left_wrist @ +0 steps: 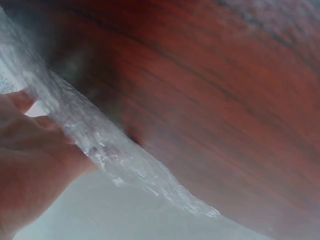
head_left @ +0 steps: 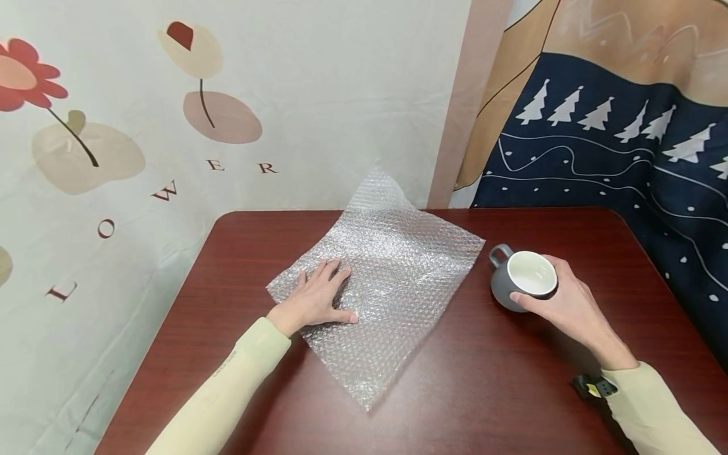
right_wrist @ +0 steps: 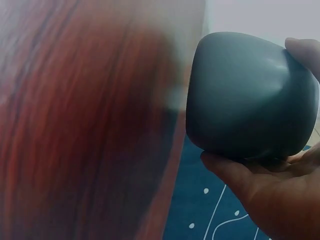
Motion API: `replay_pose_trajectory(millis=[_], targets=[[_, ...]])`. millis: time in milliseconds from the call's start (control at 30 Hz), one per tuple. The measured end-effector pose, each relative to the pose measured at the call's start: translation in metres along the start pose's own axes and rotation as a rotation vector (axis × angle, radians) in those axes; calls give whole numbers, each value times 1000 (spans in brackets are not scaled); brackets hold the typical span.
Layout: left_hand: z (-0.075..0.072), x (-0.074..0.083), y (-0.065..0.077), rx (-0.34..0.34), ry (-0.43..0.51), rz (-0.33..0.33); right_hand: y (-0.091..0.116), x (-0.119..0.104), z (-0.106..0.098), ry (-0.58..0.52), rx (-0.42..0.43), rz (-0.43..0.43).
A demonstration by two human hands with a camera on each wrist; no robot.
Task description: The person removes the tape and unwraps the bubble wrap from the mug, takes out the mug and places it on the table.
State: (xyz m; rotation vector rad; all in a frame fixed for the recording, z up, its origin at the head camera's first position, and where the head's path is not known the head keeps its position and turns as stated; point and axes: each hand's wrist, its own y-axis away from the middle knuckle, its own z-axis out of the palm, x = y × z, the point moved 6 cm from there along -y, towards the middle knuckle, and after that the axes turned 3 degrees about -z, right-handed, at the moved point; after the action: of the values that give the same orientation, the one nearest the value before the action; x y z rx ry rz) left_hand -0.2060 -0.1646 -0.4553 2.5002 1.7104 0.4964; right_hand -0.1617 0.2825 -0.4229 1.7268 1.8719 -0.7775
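Observation:
A sheet of clear bubble wrap (head_left: 398,278) lies cornerwise on the dark red table, its far corner raised toward the wall. My left hand (head_left: 318,296) rests on its left part, fingers spread and thumb out to the side. In the left wrist view, the edge of the bubble wrap (left_wrist: 100,135) runs in front of the left hand (left_wrist: 40,155). To the right, my right hand (head_left: 569,306) grips a dark grey mug (head_left: 503,284) with a white inside, its handle pointing away to the left. The right wrist view shows the mug (right_wrist: 250,95) between thumb and fingers; whether its base touches the table I cannot tell.
The wooden table (head_left: 483,392) has rounded far corners. Behind it hangs a pale cloth (head_left: 341,76) printed with flowers and letters, and a navy cloth (head_left: 569,151) with white trees on the right. A black wrist strap (head_left: 588,385) shows by the right sleeve.

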Motion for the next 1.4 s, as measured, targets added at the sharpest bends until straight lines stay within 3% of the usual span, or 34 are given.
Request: replay_pose_trajectory(millis=[500, 967, 1400], targets=[[1, 0, 1, -9, 6, -7, -1, 14, -2, 12, -7, 25], [0, 0, 4, -27, 23, -13, -4, 14, -1, 11, -23, 31], [-4, 3, 2, -31, -43, -12, -5, 10, -6, 14, -35, 34]])
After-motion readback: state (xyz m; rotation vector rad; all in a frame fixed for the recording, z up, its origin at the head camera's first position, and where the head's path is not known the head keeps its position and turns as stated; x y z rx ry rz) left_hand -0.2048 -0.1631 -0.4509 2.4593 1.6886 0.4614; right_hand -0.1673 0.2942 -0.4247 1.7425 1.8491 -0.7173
